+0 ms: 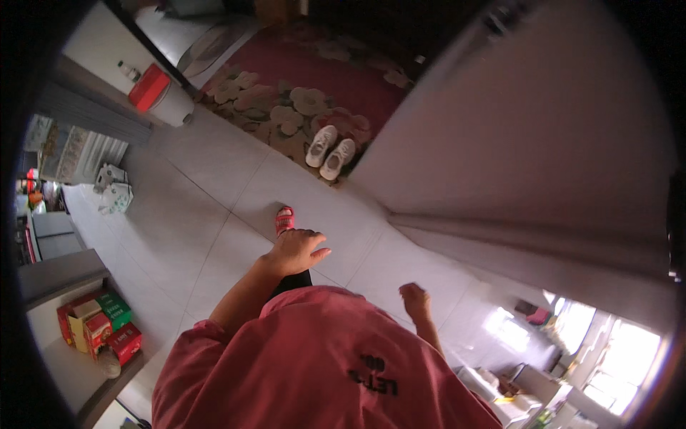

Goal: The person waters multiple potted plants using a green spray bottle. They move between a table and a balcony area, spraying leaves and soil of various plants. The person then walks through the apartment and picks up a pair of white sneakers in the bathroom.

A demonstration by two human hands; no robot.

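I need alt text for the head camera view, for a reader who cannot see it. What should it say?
Seen from above, a person in a red shirt walks over a pale tiled floor, left hand open and right hand loosely curled, both empty. A red sandal shows ahead; white sneakers sit by a flowered rug.

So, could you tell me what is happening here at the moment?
A person in a pink shirt is walking over a pale tiled floor, one red sandal stepping forward. Both hands are empty: the left hand hangs open, the right hand is loosely curled. White sneakers sit by a flowered rug ahead.
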